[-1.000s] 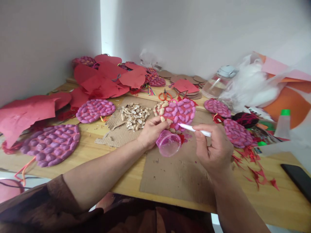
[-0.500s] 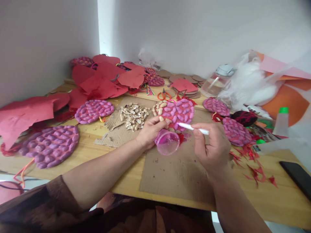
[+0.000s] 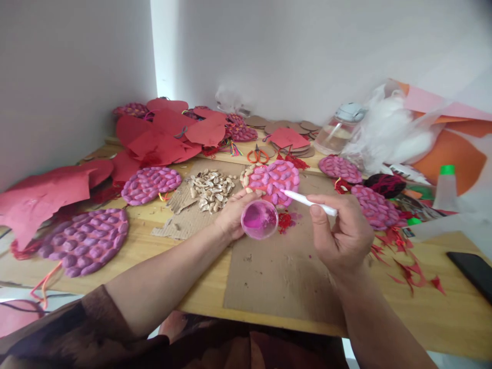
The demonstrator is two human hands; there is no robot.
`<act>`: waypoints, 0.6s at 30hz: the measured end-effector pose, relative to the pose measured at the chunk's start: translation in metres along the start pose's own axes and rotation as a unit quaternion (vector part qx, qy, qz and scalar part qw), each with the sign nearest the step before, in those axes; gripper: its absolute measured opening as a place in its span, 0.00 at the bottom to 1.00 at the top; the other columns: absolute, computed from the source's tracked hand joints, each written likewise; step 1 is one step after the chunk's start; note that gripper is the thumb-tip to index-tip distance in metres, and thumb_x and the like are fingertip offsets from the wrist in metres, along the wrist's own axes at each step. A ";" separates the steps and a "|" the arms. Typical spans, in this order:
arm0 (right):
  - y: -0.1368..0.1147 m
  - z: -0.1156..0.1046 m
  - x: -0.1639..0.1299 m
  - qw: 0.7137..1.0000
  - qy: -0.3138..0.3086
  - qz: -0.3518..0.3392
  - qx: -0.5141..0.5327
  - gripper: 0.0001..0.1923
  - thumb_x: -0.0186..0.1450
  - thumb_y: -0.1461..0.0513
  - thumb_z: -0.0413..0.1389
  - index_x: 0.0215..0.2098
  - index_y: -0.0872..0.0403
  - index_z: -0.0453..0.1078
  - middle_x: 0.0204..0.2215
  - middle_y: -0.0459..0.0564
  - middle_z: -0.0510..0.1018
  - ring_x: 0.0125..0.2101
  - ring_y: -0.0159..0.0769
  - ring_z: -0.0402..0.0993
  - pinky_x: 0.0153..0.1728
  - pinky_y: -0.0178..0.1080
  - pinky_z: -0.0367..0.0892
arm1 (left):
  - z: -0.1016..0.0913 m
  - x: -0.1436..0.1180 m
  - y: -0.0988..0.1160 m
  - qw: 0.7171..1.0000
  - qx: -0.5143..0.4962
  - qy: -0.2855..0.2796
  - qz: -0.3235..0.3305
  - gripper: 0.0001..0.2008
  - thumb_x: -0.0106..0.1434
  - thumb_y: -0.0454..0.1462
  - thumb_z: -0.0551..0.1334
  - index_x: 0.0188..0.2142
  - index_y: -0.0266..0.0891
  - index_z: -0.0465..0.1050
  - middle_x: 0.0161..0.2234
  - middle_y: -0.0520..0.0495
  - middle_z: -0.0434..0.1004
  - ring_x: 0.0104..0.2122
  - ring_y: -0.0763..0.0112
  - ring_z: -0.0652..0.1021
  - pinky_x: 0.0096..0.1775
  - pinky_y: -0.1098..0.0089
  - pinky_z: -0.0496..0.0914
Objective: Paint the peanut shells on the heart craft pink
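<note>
My left hand (image 3: 239,214) is closed at the edge of a red heart-like piece covered in peanut shells (image 3: 273,180). Most of its shells are painted pink-purple; those on its left edge are bare tan. The same hand holds a small clear cup of magenta paint (image 3: 260,219), tilted so its inside shows. My right hand (image 3: 340,233) pinches a white pen-shaped brush (image 3: 311,201), whose pink tip is at the painted shells. Left of my left hand lies a heap of loose peanut shells (image 3: 212,189). A red tassel (image 3: 285,221) hangs below the piece.
Finished-looking purple shell pieces (image 3: 86,241) lie at left, others at right. Red paper shapes (image 3: 169,128) pile up behind. Orange-handled scissors (image 3: 257,154), a lidded clear jar (image 3: 340,129), a green-capped bottle (image 3: 446,187) and a black phone (image 3: 471,274) stand or lie around the cardboard (image 3: 277,277).
The cup has tilted toward me, showing more magenta paint inside. My right hand and the brush have shifted slightly right and down in view. The camera view has moved a little.
</note>
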State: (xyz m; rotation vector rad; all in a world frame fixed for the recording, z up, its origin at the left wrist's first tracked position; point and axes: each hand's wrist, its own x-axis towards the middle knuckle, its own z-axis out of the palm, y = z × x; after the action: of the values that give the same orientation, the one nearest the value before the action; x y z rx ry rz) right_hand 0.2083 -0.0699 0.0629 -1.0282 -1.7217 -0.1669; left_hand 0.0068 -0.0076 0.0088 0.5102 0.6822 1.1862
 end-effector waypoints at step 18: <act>-0.049 0.003 0.002 0.991 -0.078 -0.112 -0.008 0.11 0.68 0.68 0.66 0.48 0.51 0.78 0.33 0.45 0.85 0.36 0.36 0.75 0.44 0.43 0.71 | 0.017 -0.006 0.003 0.995 -0.073 0.043 0.045 0.16 0.46 0.34 0.81 0.29 0.36 0.77 0.25 0.52 0.80 0.23 0.74 0.77 0.31 0.72 0.72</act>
State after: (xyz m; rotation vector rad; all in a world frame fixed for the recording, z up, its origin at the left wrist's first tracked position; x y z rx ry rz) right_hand 0.1711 -0.0973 0.0812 -0.8756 -1.9811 -0.2488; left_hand 0.0153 -0.0125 0.0242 0.3729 0.6459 1.3377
